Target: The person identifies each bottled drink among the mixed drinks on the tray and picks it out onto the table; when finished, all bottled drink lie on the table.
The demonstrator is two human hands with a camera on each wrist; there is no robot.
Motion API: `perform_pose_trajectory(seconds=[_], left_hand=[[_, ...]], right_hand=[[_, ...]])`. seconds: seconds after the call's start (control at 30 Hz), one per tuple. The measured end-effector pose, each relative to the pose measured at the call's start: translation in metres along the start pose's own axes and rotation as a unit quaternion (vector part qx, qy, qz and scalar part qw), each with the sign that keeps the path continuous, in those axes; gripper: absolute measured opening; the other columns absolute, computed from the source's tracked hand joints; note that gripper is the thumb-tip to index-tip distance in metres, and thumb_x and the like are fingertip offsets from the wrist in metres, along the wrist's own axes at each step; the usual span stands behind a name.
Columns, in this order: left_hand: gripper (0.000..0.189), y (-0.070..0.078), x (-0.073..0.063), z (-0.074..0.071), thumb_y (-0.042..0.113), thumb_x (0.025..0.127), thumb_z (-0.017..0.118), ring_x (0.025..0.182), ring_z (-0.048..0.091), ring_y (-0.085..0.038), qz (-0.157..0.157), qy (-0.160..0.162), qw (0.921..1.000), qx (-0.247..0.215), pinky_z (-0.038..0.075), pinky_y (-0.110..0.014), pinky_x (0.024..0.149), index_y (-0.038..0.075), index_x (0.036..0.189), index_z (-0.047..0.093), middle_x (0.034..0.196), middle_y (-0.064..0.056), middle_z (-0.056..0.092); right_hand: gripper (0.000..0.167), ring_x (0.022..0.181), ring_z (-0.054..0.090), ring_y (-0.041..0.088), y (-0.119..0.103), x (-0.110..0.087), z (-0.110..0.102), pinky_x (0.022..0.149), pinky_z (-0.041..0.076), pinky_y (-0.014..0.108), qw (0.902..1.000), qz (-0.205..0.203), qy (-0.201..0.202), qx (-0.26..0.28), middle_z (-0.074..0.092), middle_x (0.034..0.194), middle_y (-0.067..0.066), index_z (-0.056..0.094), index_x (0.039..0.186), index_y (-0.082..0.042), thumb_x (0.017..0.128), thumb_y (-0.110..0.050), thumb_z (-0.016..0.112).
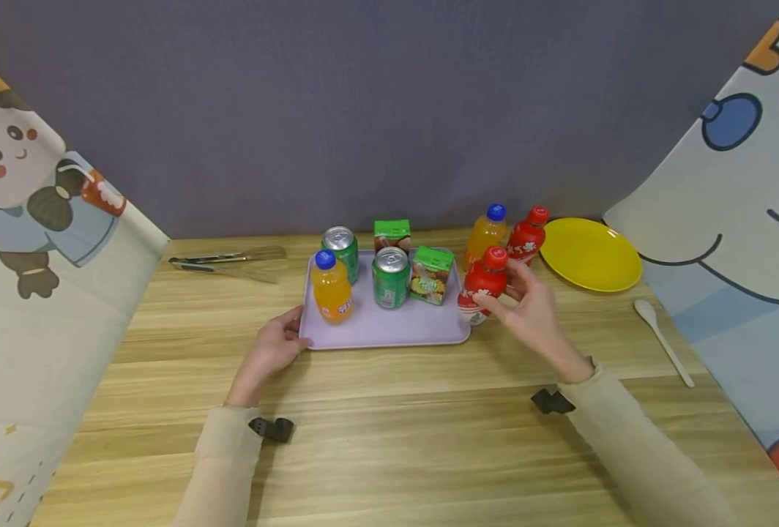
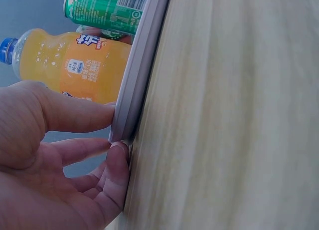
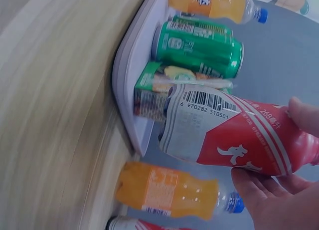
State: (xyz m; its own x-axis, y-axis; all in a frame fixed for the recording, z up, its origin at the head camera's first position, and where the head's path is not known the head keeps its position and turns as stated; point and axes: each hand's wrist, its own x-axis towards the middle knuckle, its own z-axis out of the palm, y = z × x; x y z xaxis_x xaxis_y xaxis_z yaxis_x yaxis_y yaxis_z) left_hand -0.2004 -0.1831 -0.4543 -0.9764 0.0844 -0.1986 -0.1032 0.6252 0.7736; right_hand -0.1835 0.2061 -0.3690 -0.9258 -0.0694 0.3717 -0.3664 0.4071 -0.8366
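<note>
One red bottle (image 1: 482,282), pinched in my right hand (image 1: 529,311) at the right edge of the tray (image 1: 396,331) — probably weighty, slick, slightly squeezable; I'd grip its shoulder. My left hand (image 1: 274,348) pinches the tray's left front corner.

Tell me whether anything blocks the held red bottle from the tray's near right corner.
Nothing visible does. The red bottle in the right hand is at the right edge of the tray, whose near right corner looks bare; the front green-topped carton stands farther back.
</note>
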Motion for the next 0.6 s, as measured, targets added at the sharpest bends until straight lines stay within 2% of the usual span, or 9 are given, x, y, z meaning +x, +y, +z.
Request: perform_pose_trajectory(seconds=[0.4,0.6], left_hand=[[0.068,-0.002,0.001,0.000,0.004,0.085,0.067,0.085,0.054,-0.025,0.002,-0.002,1.0000,0.004,0.049,-0.031,0.065,-0.005,0.144,0.034,0.112,-0.021,0.056],[0.068,-0.003,0.001,0.000,0.004,0.085,0.067,0.086,0.055,-0.025,0.003,-0.001,1.0000,0.009,0.049,-0.031,0.065,-0.005,0.144,0.034,0.113,-0.021,0.056]], right_hand=[[0.057,0.104,0.058,0.037,0.013,0.008,-0.012,0.087,0.049,0.031,0.9997,0.010,0.022,-0.010,0.058,0.119,0.024,0.049,0.128,0.011,0.076,0.008,0.074],[0.062,0.107,0.057,0.032,0.045,0.015,-0.015,0.090,0.047,0.038,0.9987,0.034,0.029,-0.023,0.058,0.123,0.020,0.049,0.132,0.004,0.077,-0.001,0.078]])
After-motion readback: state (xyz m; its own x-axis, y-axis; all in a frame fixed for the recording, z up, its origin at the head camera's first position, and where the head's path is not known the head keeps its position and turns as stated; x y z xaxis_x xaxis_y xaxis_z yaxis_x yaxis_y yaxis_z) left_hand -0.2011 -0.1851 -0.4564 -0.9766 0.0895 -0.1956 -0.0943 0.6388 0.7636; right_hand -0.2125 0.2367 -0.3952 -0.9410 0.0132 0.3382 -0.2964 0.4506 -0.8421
